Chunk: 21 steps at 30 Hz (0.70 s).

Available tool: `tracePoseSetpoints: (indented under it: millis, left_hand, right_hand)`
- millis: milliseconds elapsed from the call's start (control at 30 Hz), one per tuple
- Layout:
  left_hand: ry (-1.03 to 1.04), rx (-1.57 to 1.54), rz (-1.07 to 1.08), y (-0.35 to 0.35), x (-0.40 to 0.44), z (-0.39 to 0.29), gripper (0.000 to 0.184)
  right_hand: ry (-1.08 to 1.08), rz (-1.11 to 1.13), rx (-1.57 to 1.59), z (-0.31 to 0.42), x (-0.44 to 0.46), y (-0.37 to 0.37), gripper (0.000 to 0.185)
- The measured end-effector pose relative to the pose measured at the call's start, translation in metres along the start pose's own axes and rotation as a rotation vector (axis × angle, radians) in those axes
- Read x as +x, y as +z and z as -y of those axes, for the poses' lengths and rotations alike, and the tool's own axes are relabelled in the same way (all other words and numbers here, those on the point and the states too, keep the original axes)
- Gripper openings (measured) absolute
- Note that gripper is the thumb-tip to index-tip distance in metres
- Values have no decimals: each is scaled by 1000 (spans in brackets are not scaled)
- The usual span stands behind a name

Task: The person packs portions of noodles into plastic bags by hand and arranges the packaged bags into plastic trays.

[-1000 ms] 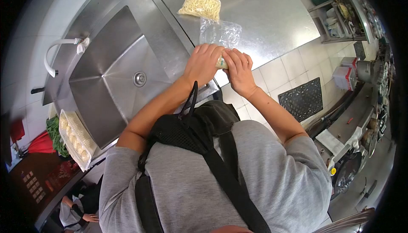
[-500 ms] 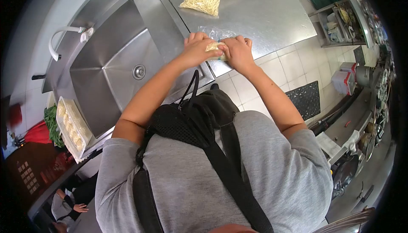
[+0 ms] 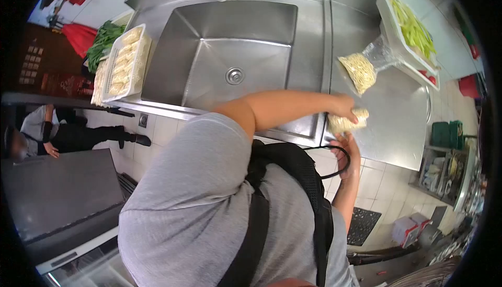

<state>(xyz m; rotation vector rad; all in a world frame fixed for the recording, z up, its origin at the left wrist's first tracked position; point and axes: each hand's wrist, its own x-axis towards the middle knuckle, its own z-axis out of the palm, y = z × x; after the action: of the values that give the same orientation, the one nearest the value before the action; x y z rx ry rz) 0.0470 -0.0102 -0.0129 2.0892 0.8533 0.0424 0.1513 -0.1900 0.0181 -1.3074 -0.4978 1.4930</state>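
My left hand (image 3: 343, 108) is closed over the top of a packed bag of noodles (image 3: 348, 121) at the front edge of the steel counter. Just below the bag is my right hand (image 3: 349, 150), its fingers apart and pointing up towards the packet; whether the fingertips touch it I cannot tell. A second clear bag of noodles (image 3: 359, 72) lies farther back on the counter, its loose plastic end spread to the right.
Left of the counter is a steel sink (image 3: 246, 62). A white basket of noodle bundles (image 3: 125, 64) stands at its left edge beside leafy greens (image 3: 104, 43). A white tray (image 3: 400, 30) holds green vegetables. Another person (image 3: 57, 130) is at far left.
My view has turned left, towards the sink. Earlier both hands gripped the noodle packet; now the left hand holds it from above and the right hand has opened below it.
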Motion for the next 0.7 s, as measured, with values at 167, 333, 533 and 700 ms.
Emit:
tracePoseSetpoints:
  millis: [167,333,533,700]
  left_hand:
    - [-232,-734,70,7,-54,-12,62]
    - [-157,-1083,111,-38,-133,8,70]
    - [-14,-1033,-207,-98,-255,95,66]
    - [-177,-665,-848,-191,-420,182,43]
  right_hand:
    - [-100,7,-216,-13,-4,22,49]
    - [-201,168,-391,-19,-19,100,52]
    - [-164,421,-549,-42,-10,220,58]
    - [-163,408,-647,-67,-13,302,76]
